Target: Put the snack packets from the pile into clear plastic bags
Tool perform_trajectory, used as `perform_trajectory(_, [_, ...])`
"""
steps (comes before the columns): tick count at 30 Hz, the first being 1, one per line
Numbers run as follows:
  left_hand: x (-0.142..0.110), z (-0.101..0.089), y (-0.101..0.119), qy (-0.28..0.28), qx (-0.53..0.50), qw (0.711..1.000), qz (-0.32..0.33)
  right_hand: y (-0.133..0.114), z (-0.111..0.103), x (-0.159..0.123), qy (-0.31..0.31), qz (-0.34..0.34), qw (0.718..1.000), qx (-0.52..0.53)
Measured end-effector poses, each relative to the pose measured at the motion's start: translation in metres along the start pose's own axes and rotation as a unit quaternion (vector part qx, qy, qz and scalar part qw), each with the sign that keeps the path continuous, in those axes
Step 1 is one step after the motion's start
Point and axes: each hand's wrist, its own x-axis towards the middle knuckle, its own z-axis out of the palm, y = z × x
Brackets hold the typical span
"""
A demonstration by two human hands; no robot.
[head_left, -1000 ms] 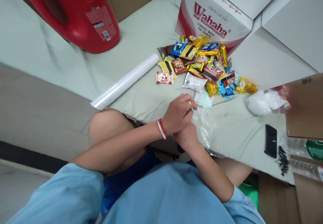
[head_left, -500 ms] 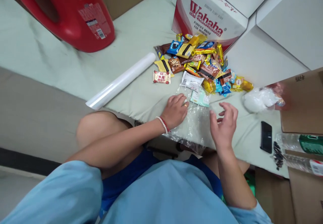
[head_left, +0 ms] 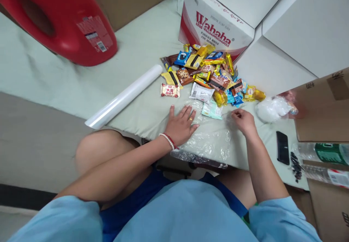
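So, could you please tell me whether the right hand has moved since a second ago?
Yes: judged against the small mint-green plastic packet, the right hand has moved rightward, from the packet's near-left side to its right.

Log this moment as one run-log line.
left hand: spread flat on clear film | right hand: fingers curled near film edge, grip unclear | snack pile: before Wahaha box | white roll: left of snacks

Left hand (head_left: 181, 125) palm down, fingers spread, ring on one finger, bracelets at wrist; right hand (head_left: 244, 121) fingers curled, thumb near fingertips; forearms angled forward, well apart.
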Motion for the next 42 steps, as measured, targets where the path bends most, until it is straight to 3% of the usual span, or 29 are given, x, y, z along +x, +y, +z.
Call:
perform_trajectory(4, [0.001,0.002,-0.002,-0.011,0.011,1.0,0.006,-0.051,-0.006,0.032,0.099,-0.162,0.98,-0.061])
perform_trajectory(8, [0.001,0.001,-0.003,-0.011,0.007,1.0,0.003,-0.104,0.01,0.067,0.083,-0.296,0.935,-0.18])
perform_trajectory(11, [0.002,-0.003,-0.005,-0.01,-0.01,1.0,0.0,-0.112,0.017,0.09,0.034,-0.291,0.929,-0.226])
perform_trajectory(14, [0.003,-0.006,-0.009,-0.009,-0.032,0.999,-0.001,-0.101,0.008,0.104,0.02,-0.255,0.945,-0.204])
perform_trajectory(17, [0.003,-0.006,-0.013,-0.012,-0.029,0.999,0.007,-0.089,-0.01,0.091,0.052,-0.225,0.969,-0.085])
perform_trajectory(19, [0.002,-0.005,-0.015,-0.013,-0.018,1.0,0.015,-0.085,-0.021,0.064,0.061,-0.195,0.978,0.046])
perform_trajectory(21, [0.002,-0.003,-0.016,-0.012,-0.01,1.0,0.021,-0.084,-0.026,0.025,0.001,-0.169,0.969,0.179])
perform_trajectory(24, [0.001,0.0,-0.017,-0.007,-0.005,1.0,0.026,-0.083,-0.02,-0.033,-0.188,-0.131,0.927,0.297])
perform_trajectory(27, [0.001,0.0,-0.017,-0.002,-0.004,1.0,0.027,-0.083,-0.003,-0.064,-0.392,-0.114,0.87,0.278])
perform_trajectory(29, [0.001,0.0,-0.016,0.001,-0.006,1.0,0.026,-0.084,0.006,-0.068,-0.443,-0.131,0.865,0.196])
perform_trajectory(30, [0.001,0.0,-0.016,0.003,-0.008,1.0,0.025,-0.084,0.009,-0.067,-0.414,-0.142,0.889,0.134])
perform_trajectory(32, [0.001,0.0,-0.015,0.006,-0.011,1.0,0.022,-0.085,0.009,-0.065,-0.262,-0.155,0.952,-0.014])
perform_trajectory(34, [0.001,0.0,-0.014,0.007,-0.012,1.0,0.021,-0.086,0.006,-0.067,-0.118,-0.171,0.97,-0.124])
perform_trajectory(35, [0.001,0.001,-0.013,0.007,-0.013,1.0,0.021,-0.086,0.006,-0.07,-0.092,-0.189,0.967,-0.147])
perform_trajectory(38, [0.001,0.001,-0.011,0.01,-0.012,1.0,0.021,-0.087,0.012,-0.084,-0.161,-0.26,0.941,-0.147])
perform_trajectory(40, [0.001,0.001,-0.011,0.013,-0.012,1.0,0.018,-0.084,0.02,-0.092,-0.189,-0.264,0.934,-0.15])
perform_trajectory(42, [0.0,-0.002,-0.011,0.014,-0.014,1.0,0.012,-0.079,0.028,-0.096,-0.175,-0.246,0.942,-0.149])
